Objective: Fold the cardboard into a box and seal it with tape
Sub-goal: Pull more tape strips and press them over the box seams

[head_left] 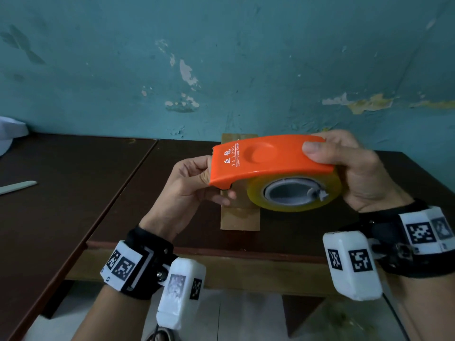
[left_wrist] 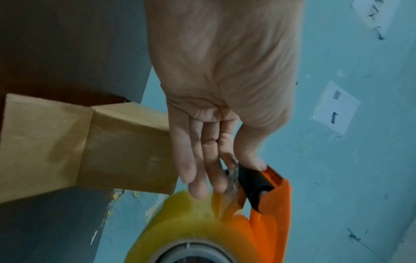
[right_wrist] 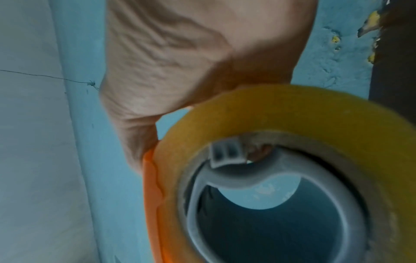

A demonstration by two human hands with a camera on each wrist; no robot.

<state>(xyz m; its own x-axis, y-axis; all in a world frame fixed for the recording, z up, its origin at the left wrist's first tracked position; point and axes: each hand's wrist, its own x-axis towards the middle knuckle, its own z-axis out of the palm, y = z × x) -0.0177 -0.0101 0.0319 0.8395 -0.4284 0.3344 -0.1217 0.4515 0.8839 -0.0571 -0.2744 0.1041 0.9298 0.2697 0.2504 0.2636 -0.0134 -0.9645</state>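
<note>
An orange tape dispenser point(head_left: 268, 156) with a yellowish tape roll point(head_left: 256, 196) hangs in the air above the table. My right hand point(head_left: 344, 166) grips its rear end, thumb on top and fingers behind the roll point(right_wrist: 281, 113). At the cutter end, my left hand point(head_left: 208, 174) pinches the clear tape end point(left_wrist: 231, 175) between thumb and forefinger beside the black roller point(left_wrist: 254, 185); its other fingers lie nearly straight. A small brown cardboard box point(head_left: 240, 219) stands closed on the dark table point(head_left: 295, 237) under the dispenser. In the left wrist view the box point(left_wrist: 123, 147) lies left of my fingers.
A flat white stick point(head_left: 17, 187) lies on the adjoining table to the left, and a white cloth-like thing point(head_left: 9, 136) sits at the far left edge. A peeling teal wall point(head_left: 221, 57) backs the tables. The table's front edge point(head_left: 197, 249) runs just ahead of my wrists.
</note>
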